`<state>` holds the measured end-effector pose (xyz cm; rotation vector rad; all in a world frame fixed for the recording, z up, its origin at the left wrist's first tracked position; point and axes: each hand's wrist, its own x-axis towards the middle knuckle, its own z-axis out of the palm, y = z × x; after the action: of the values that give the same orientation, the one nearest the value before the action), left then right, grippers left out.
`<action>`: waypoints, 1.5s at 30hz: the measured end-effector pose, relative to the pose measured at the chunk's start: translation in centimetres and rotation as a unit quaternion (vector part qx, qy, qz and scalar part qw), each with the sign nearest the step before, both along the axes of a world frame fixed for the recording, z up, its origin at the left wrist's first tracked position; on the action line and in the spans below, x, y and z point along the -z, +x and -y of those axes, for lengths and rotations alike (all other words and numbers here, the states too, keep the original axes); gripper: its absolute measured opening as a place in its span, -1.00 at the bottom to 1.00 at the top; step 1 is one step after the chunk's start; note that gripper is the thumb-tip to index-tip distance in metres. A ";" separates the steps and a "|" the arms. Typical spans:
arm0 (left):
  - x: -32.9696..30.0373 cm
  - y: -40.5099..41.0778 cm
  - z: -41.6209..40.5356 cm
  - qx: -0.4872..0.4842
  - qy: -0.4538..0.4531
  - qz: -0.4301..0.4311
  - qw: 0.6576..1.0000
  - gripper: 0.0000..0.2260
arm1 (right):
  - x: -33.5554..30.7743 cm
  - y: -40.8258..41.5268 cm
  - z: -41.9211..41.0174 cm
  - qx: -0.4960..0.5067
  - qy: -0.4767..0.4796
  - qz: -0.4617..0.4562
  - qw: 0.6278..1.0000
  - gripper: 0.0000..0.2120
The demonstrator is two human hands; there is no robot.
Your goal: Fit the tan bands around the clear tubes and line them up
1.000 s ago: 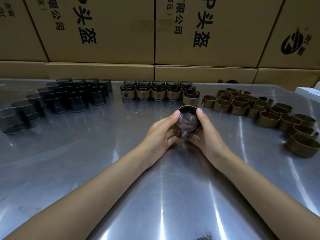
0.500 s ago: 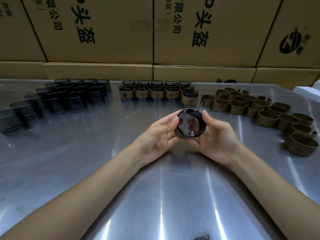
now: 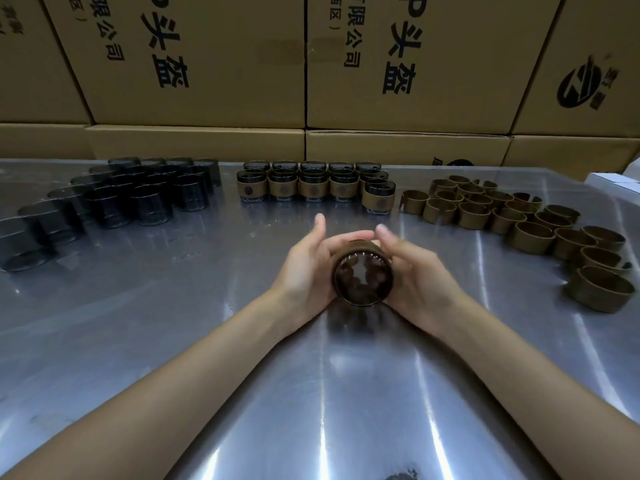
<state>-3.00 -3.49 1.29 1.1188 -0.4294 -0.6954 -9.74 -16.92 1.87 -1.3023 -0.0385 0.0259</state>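
I hold one clear tube (image 3: 363,281) with a tan band around it between both hands, above the middle of the metal table (image 3: 173,341). Its open end faces me. My left hand (image 3: 306,268) cups its left side, and my right hand (image 3: 419,277) cups its right side with fingers wrapped over the top. Several banded tubes (image 3: 313,187) stand in rows at the back centre. Bare clear tubes (image 3: 114,199) are grouped at the back left. Loose tan bands (image 3: 530,233) lie at the right.
Stacked cardboard boxes (image 3: 242,64) with printed characters form a wall behind the table. A white object (image 3: 613,178) peeks in at the far right edge.
The tube has turned in my hands, tilting from upright until its open end faces me, and it sits lower and nearer. My fingers have shifted round its sides.
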 end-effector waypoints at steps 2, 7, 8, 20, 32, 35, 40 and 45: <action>0.4 -1.0 0.8 -0.089 0.042 0.077 0.992 -0.49 | 0.3 0.1 -1.4 0.077 -0.025 0.027 0.996 -0.66; 0.6 -2.6 1.9 -0.221 0.087 0.231 0.943 -0.59 | 0.2 0.2 -1.9 0.293 -0.055 0.056 0.953 -0.51; 0.5 -2.7 1.9 -0.228 0.069 0.236 0.942 -0.60 | 0.1 0.2 -2.0 0.306 -0.058 0.060 0.948 -0.49; 0.1 -3.0 1.5 -0.194 -0.023 0.258 0.946 -0.64 | -0.7 -0.4 -2.7 0.273 -0.048 0.069 0.958 -0.62; -0.7 -3.0 1.3 -0.155 -0.056 0.213 0.963 -0.59 | -0.3 -0.2 -2.8 0.281 -0.044 0.079 0.955 -0.55; -0.7 -3.1 1.2 -0.131 -0.047 0.144 0.980 -0.53 | -0.1 -0.2 -2.8 0.259 -0.015 0.087 0.962 -0.49; -0.5 -2.9 1.4 -0.187 -0.009 0.095 0.978 -0.51 | -0.2 -0.3 -3.0 0.255 -0.046 0.087 0.962 -0.43; -0.9 -2.9 1.1 -0.180 0.007 0.170 0.969 -0.48 | -0.4 -0.3 -3.2 0.270 -0.064 0.068 0.958 -0.45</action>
<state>-5.86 -4.56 2.20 1.2919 -0.4952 -0.1868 -10.05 -13.74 2.29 -1.4060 0.2053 -0.5378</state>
